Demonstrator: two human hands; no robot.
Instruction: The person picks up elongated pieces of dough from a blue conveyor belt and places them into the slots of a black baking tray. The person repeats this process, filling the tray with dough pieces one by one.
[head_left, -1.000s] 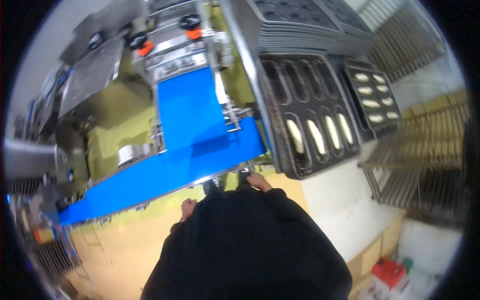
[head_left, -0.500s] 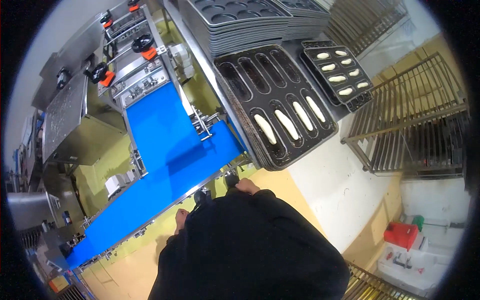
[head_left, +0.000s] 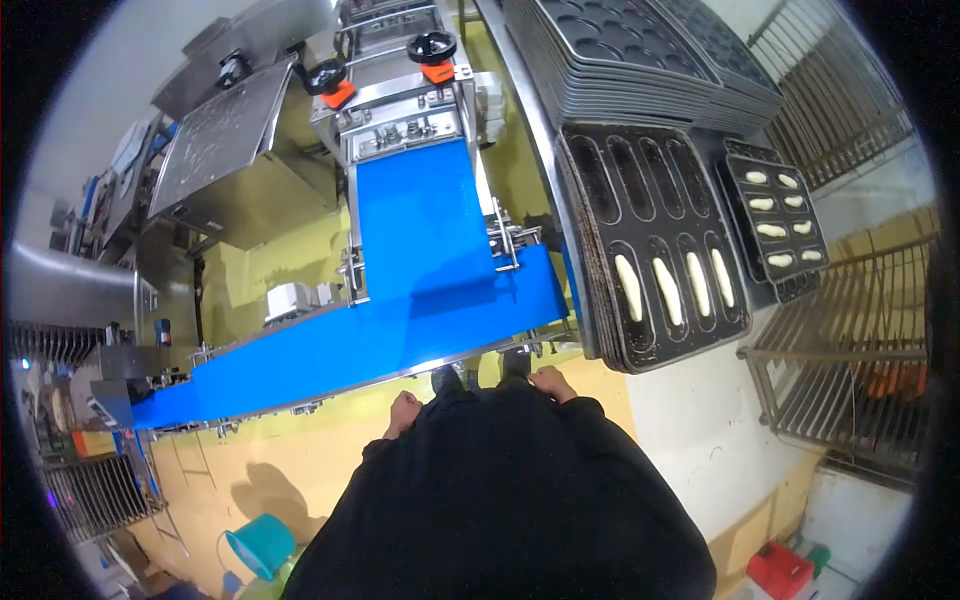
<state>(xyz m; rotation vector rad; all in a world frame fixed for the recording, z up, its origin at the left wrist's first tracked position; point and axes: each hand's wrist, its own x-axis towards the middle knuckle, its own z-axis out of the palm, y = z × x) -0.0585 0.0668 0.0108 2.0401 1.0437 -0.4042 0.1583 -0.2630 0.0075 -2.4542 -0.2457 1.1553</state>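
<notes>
My left hand point(head_left: 403, 412) hangs low in front of my dark clothing, fingers curled, with nothing visible in it. Curled the same way, my right hand point(head_left: 551, 383) is just off the near edge of the blue conveyor belt point(head_left: 300, 360) and touches nothing I can see. No dough lies on the belt. To the right of the belt, a stack of dark moulded baking trays point(head_left: 655, 345) has long oval hollows. Several pale dough sticks point(head_left: 665, 290) lie in the near row of the top tray; its far row holds none.
A smaller tray with short dough pieces point(head_left: 770, 230) stands farther right, below tall stacks of round-hollow trays point(head_left: 630, 45). A metal rack point(head_left: 850, 350) is at the right. Machine handwheels point(head_left: 432, 48) stand beyond the belt. A teal bucket point(head_left: 262, 546) sits on the floor at lower left.
The view has turned, so belt, trays and rack appear farther right and the teal bucket has come into sight. Both hands stay low and curled; the dough sticks lie as before.
</notes>
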